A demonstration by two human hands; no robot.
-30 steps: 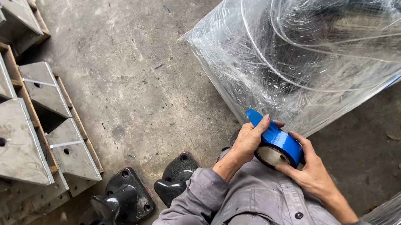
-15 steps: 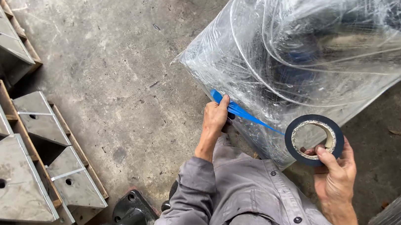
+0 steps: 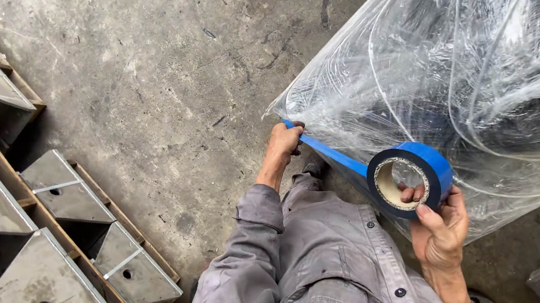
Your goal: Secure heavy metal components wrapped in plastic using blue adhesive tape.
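Since half a second ago, my right hand has drawn the blue tape roll further right, lengthening the tape strip. My left hand pins the strip's end against the plastic-wrapped bundle at its near left corner; right fingers hook through the roll's core. I'd keep the strip taut and flat while pulling. I count one roll, one strip, one bundle, and perhaps eight grey metal brackets far left, though some are cropped.
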